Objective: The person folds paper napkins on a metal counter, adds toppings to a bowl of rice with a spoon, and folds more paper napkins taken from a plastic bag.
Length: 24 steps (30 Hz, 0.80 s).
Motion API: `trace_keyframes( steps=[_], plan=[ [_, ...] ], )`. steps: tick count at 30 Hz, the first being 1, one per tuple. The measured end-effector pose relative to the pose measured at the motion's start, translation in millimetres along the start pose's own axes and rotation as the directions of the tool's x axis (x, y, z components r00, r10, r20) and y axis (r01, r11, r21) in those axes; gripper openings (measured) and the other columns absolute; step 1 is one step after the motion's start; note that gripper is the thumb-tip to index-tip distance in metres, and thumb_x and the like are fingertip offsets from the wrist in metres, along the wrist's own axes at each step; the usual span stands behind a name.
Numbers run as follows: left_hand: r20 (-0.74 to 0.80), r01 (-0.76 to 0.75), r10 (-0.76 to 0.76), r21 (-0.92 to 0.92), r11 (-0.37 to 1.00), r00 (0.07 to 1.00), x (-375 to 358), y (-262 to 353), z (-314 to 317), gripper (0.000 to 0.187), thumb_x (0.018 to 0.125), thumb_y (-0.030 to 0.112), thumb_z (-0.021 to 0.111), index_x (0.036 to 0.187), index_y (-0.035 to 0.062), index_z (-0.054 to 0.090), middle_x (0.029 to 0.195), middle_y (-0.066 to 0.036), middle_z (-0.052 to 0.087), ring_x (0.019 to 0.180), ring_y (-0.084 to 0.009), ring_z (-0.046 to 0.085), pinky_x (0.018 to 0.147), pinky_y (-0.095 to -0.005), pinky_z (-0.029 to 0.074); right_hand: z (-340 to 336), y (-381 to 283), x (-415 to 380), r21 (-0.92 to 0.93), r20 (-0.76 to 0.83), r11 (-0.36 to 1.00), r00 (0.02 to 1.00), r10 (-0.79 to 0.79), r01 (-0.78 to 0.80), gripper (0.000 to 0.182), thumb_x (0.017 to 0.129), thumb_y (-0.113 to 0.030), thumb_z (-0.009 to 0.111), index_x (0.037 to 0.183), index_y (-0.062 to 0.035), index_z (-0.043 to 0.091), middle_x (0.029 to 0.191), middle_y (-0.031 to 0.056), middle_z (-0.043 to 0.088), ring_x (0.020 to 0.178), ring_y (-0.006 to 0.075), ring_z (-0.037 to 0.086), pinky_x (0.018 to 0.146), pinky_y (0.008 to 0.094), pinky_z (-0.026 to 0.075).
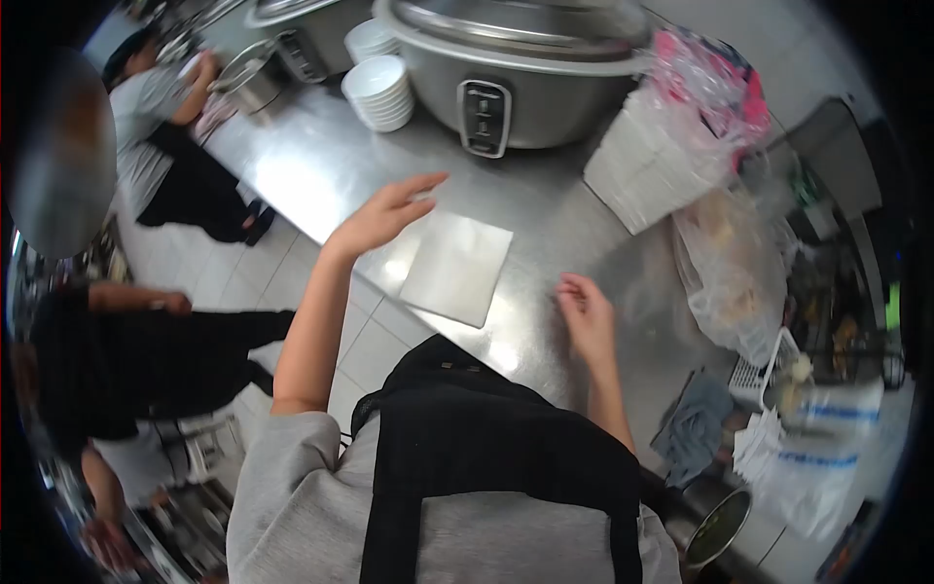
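Note:
A flat white rectangular stack of sheets (457,268) lies on the steel counter (555,229) in front of me, near the counter's edge. My left hand (389,212) hovers by the stack's upper left corner, fingers stretched out and apart, with nothing in it. To the right of the stack, my right hand (588,310) is held over the counter. Its fingers are loosely bent and it holds nothing. A gap shows between this hand and the white stack.
Behind the stack stand a large rice cooker (530,97) and stacked white bowls (379,94). A plastic-wrapped white block (647,161), a clear bag (730,273) and a grey cloth (693,425) are at right. Two people (161,127) work at left, one nearby (146,360).

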<state>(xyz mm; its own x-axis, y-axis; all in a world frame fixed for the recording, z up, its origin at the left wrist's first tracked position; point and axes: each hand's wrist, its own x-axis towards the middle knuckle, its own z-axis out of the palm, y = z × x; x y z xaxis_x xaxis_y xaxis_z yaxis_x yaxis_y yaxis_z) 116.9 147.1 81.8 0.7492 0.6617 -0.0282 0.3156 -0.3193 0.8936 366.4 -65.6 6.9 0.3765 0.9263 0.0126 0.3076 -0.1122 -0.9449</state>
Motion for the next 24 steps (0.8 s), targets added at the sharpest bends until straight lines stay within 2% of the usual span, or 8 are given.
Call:
trace_keyframes(
  steps=[1, 3, 7, 9, 10, 17, 21, 24],
  plan=[
    [-0.081, 0.116, -0.119, -0.046, 0.992, 0.99, -25.1, -26.4, 2.0, 0.046, 0.089, 0.023, 0.051, 0.13, 0.0038, 0.041, 0.13, -0.012, 0.046, 0.119, -0.0241, 0.044, 0.098, -0.0336, 0.034, 12.6, -8.6, 5.1, 0.009, 0.047, 1.0, 0.999, -0.017, 0.017, 0.028, 0.084, -0.012, 0.057, 0.108, 0.0018, 0.054, 0.09, 0.0081, 0.06, 0.08, 0.0164, 0.057, 0.072, 0.0272, 0.047],
    [-0.183, 0.263, -0.295, -0.178, 0.948, 0.938, -76.8, -48.5, 16.1, 0.047, 0.089, 0.024, 0.051, 0.13, 0.004, 0.041, 0.129, -0.013, 0.047, 0.117, -0.0242, 0.045, 0.098, -0.0347, 0.034, 35.0, -29.4, 14.8, -0.205, 0.248, 0.886, 0.898, -0.364, 0.416, 0.032, 0.081, -0.011, 0.057, 0.11, 0.0019, 0.053, 0.104, 0.0146, 0.056, 0.096, 0.0263, 0.054, 0.082, 0.0359, 0.044],
    [-0.29, 0.306, -0.355, -0.201, 0.931, 0.889, -147.4, -57.3, 51.0, 0.049, 0.089, 0.024, 0.051, 0.131, 0.0038, 0.039, 0.128, -0.012, 0.047, 0.116, -0.0237, 0.046, 0.096, -0.0343, 0.036, 86.8, -43.5, 25.0, -0.104, 0.487, 0.829, 0.755, -0.439, 0.549, 0.043, 0.079, -0.016, 0.06, 0.116, 0.0026, 0.049, 0.121, 0.021, 0.045, 0.114, 0.0342, 0.042, 0.094, 0.0416, 0.036],
    [-0.306, 0.306, -0.375, -0.251, 0.918, 0.875, -169.1, -47.3, 68.2, 0.049, 0.089, 0.025, 0.05, 0.131, 0.0042, 0.038, 0.127, -0.013, 0.048, 0.115, -0.0256, 0.046, 0.094, -0.0349, 0.038, 113.2, -43.9, 23.5, -0.286, 0.553, 0.641, 0.669, -0.496, 0.712, 0.062, 0.077, -0.025, 0.064, 0.124, 0.0058, 0.04, 0.132, 0.0237, 0.035, 0.126, 0.0383, 0.029, 0.102, 0.0441, 0.027],
    [-0.303, 0.302, -0.369, -0.246, 0.921, 0.879, -177.8, -49.0, 75.2, 0.048, 0.089, 0.023, 0.049, 0.132, 0.0037, 0.037, 0.129, -0.012, 0.046, 0.116, -0.0243, 0.045, 0.095, -0.0349, 0.038, 123.3, -42.7, 21.1, -0.358, 0.61, 0.612, 0.673, -0.418, 0.705, 0.079, 0.074, -0.034, 0.066, 0.131, 0.0075, 0.03, 0.138, 0.0251, 0.025, 0.13, 0.0413, 0.018, 0.106, 0.0493, 0.017],
    [-0.368, 0.371, -0.41, -0.175, 0.912, 0.835, -229.0, -52.8, 125.0, 0.052, 0.089, 0.029, 0.051, 0.132, 0.0035, 0.037, 0.127, -0.015, 0.047, 0.115, -0.0261, 0.047, 0.094, -0.0347, 0.038, 135.5, -7.8, 19.5, -0.471, 0.658, 0.428, 0.63, -0.413, 0.772, 0.082, 0.076, -0.031, 0.063, 0.138, 0.0015, 0.02, 0.144, 0.0206, 0.018, 0.134, 0.0377, 0.013, 0.107, 0.0523, 0.01],
    [-0.27, 0.787, -0.755, 0.015, 0.617, 0.597, -314.7, -94.9, 152.4, 0.059, 0.085, 0.04, 0.052, 0.128, 0.0011, 0.041, 0.123, -0.018, 0.051, 0.113, -0.0301, 0.049, 0.093, -0.0341, 0.039, 120.6, -1.6, 24.7, -0.45, 0.733, 0.351, 0.564, -0.379, 0.821, 0.081, 0.078, -0.03, 0.06, 0.139, 0.0011, 0.018, 0.145, 0.0195, 0.015, 0.134, 0.037, 0.011, 0.107, 0.0514, 0.011],
    [-0.21, 0.748, -0.746, -0.087, 0.658, 0.632, -326.2, -90.7, 160.0, 0.06, 0.085, 0.04, 0.052, 0.127, -0.0012, 0.041, 0.119, -0.018, 0.054, 0.109, -0.0298, 0.052, 0.092, -0.0347, 0.04, 115.7, -1.9, 23.9, -0.416, 0.76, 0.34, 0.528, -0.379, 0.843, 0.082, 0.076, -0.029, 0.061, 0.139, 0.0018, 0.017, 0.145, 0.0194, 0.015, 0.134, 0.0369, 0.011, 0.107, 0.0512, 0.011]
  ],
)
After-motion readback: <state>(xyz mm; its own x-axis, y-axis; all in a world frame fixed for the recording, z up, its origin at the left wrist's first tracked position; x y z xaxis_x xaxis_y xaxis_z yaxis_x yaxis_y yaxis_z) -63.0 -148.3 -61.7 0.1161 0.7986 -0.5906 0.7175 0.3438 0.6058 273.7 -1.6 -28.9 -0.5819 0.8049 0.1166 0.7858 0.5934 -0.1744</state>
